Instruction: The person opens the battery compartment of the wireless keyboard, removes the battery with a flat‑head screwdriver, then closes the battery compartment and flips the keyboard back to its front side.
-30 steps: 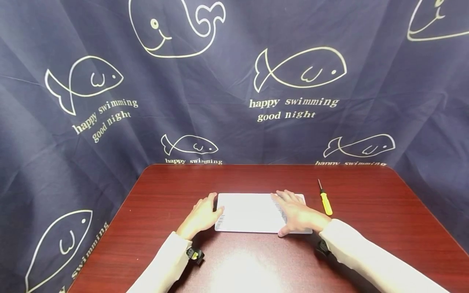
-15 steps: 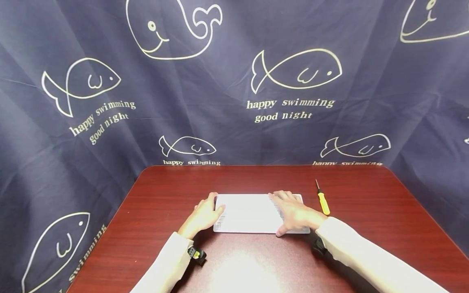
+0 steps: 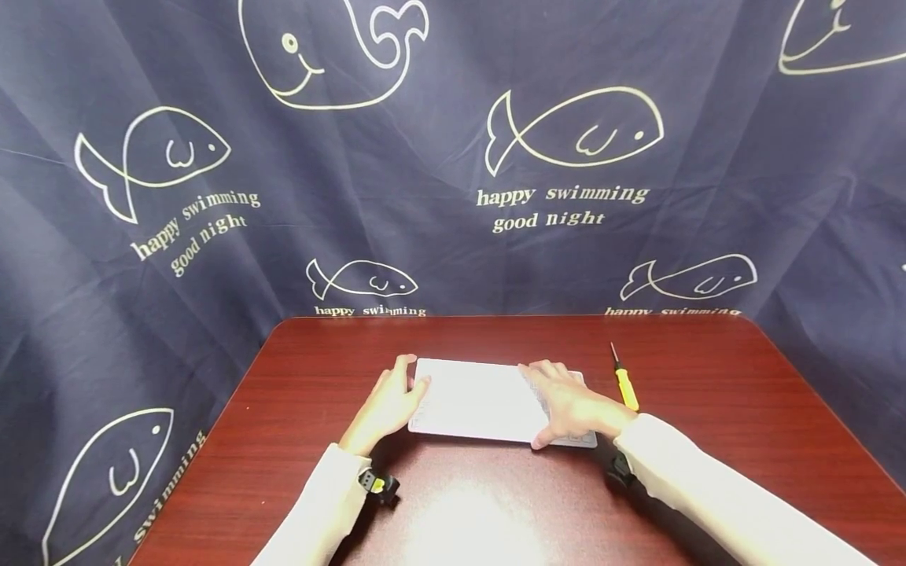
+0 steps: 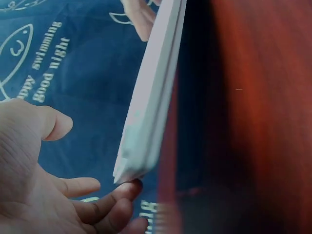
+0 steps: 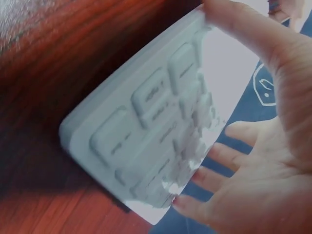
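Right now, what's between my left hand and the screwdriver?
In the head view, going from your left hand to the screwdriver: the keyboard, your right hand over its right end, then bare table.

"happy swimming", "good night", on blue cloth (image 3: pixel 453 157)

Tipped from level to aslant within half a second, with the left end of the white keyboard (image 3: pixel 481 401) raised off the desk (image 3: pixel 453 468) and now higher than the right.
Lifted along with that end by the left hand (image 3: pixel 388 401), seen farther up the head view than in both earlier pictures. Sloping now from upper left to lower right along both long edges, after running straight across before. Showing bare desk just below the near left corner, formerly covered. Fainter, too, in the key outlines at that end, plainer a half-second ago.
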`<state>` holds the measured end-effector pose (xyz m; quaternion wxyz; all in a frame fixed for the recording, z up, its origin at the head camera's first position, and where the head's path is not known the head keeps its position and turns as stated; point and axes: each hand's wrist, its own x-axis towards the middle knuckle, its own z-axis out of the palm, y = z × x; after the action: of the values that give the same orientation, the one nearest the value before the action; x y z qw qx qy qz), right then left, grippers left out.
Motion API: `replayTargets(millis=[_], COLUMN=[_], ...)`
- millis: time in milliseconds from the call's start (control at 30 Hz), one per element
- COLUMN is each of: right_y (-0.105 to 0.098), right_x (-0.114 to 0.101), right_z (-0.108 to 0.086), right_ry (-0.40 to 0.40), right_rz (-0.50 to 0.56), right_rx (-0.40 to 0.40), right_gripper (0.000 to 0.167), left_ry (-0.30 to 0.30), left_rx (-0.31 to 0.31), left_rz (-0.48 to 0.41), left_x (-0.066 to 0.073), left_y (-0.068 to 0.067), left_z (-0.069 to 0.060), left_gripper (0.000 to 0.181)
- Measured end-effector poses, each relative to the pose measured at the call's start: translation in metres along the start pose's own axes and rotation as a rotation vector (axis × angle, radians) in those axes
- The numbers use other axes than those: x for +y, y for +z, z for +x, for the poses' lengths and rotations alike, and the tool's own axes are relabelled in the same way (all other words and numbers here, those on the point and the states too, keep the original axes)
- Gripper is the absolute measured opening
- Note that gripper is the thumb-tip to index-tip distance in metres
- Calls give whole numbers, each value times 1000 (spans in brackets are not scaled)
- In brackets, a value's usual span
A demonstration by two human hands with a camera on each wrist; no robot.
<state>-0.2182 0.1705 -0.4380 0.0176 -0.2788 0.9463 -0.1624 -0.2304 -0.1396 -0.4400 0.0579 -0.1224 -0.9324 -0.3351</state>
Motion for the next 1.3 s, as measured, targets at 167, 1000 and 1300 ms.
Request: replayTargets(millis=[167,1000,1300], right_y=[-2,-2,0], right_x=[2,-31,-46], right_z=[1,18,26], right_ry=[-24,-114,-84], right_rz=[73,403,423], right_rx=[21,114,100], right_gripper=[118,116,117], left_ry=[74,503,570], left_rx=[111,338,373], left_rz=[1,-464,-433], left_x=[16,62,77], left_y=[-18,-78,-81], left_z=[-1,1,2], left_gripper=[46,40,47])
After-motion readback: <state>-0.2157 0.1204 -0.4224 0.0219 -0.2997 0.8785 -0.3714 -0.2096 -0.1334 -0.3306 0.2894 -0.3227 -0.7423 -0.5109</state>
